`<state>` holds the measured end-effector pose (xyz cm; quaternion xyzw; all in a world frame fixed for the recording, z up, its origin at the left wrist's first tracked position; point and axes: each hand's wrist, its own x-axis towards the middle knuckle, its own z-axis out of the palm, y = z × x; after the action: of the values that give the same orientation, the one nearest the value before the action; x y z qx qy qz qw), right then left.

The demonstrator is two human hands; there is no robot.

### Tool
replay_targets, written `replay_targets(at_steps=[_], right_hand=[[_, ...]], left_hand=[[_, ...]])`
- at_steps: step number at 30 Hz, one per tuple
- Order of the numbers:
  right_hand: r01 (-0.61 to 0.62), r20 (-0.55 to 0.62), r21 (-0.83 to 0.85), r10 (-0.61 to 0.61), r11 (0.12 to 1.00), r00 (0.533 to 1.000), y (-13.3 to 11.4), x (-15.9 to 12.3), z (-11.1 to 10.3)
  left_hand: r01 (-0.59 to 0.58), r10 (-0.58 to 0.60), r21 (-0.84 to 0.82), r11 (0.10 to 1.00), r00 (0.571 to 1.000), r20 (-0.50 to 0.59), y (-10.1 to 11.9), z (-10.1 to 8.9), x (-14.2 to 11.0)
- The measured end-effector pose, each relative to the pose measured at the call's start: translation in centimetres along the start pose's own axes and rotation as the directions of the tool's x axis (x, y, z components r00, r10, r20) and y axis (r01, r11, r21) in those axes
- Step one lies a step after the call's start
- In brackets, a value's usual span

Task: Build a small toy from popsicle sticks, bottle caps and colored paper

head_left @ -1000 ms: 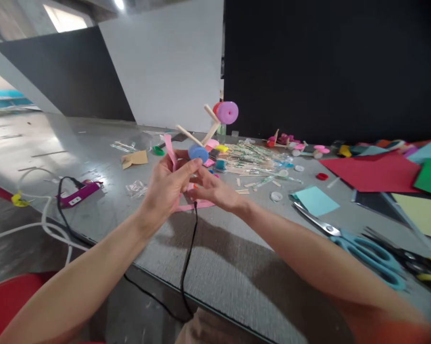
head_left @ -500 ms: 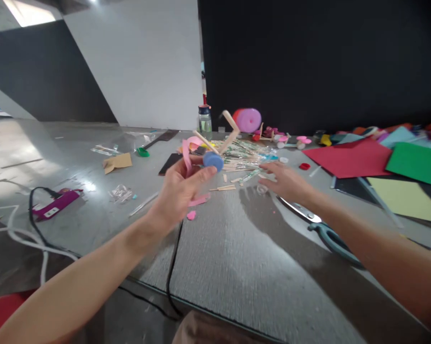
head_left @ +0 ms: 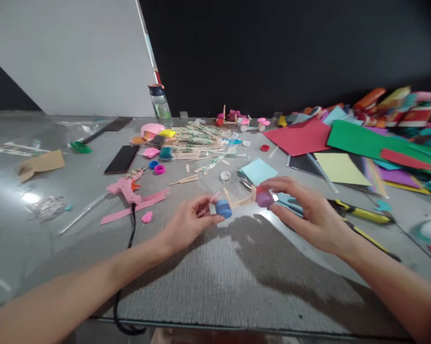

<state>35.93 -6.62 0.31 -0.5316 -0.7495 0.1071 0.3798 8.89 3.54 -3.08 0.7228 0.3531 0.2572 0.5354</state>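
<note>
Inside the bench's front edge, left hand on blue cap, right hand on purple cap, I grip a frame, likely light, fragile, best held there.

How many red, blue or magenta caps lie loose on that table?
3: a blue cap and a magenta cap, side by side right of the phone, and a red cap near the red sheet. More could be hidden.

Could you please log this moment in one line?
left hand: holding blue wheel; right hand: holding purple wheel; glue gun: on table
</note>
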Motion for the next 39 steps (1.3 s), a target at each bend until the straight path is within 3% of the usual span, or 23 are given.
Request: replay_targets(at_steps=[4,7,9,11,13,16,21,23,26,29,32,35,39], right_hand=[[0.044,-0.047,-0.023,-0.045,0.999,0.998,-0.9,0.5,-0.6],[0.077,0.067,-0.009,-0.076,0.997,0.995,-1.7,2.4,-1.2],[0.013,0.202,0.014,-0.016,1.000,0.979,-1.8,4.2,-1.1],[-0.106,0.333,0.008,0.097,0.994,0.938,-1.2,6.1,-0.3],[-0.175,0.479,-0.035,0.170,0.984,0.861,-0.2,7.9,0.9],[-0.201,0.653,0.019,0.140,0.979,0.745,1.1,9.8,2.8],[-0.218,0.732,0.098,0.079,0.971,0.677,1.7,10.9,4.4],[-0.201,0.719,0.118,0.056,0.972,0.692,1.5,11.1,4.5],[-0.159,0.640,0.134,0.038,0.978,0.768,0.7,11.1,4.0],[-0.156,0.568,0.180,0.026,0.971,0.823,-0.6,10.6,2.6],[-0.197,0.534,0.294,0.010,0.936,0.846,-2.0,9.7,0.8],[-0.280,0.518,0.384,0.046,0.880,0.854,-2.4,8.5,-0.5],[-0.340,0.516,0.380,0.108,0.860,0.850,-1.4,7.0,-1.1]], left_hand=[[-0.001,-0.002,0.036,0.999,0.995,0.100,-0.3,0.5,-0.1],[-0.039,0.020,0.123,0.992,0.987,0.159,0.0,0.5,-0.1],[-0.079,0.039,0.213,0.974,0.981,0.188,0.3,0.4,-0.1],[-0.109,0.040,0.317,0.942,0.976,0.215,0.5,0.1,0.0],[-0.119,0.022,0.401,0.908,0.971,0.238,0.6,-0.2,0.1],[-0.111,0.004,0.452,0.885,0.973,0.231,0.7,-0.6,0.1],[-0.122,0.055,0.337,0.933,0.977,0.204,1.1,-1.1,-0.3],[-0.127,0.065,0.342,0.931,0.980,0.186,1.4,-1.2,-0.4],[-0.139,0.094,0.370,0.918,0.986,0.137,2.3,-1.5,-0.4],[-0.221,0.195,0.355,0.908,0.975,0.108,3.9,-1.6,-0.3],[-0.304,0.284,0.312,0.900,0.953,0.108,5.8,-1.5,0.0],[-0.286,0.249,0.340,0.896,0.957,0.148,7.3,-1.1,0.7],[-0.180,0.126,0.296,0.938,0.973,0.194,8.4,0.0,2.1]])
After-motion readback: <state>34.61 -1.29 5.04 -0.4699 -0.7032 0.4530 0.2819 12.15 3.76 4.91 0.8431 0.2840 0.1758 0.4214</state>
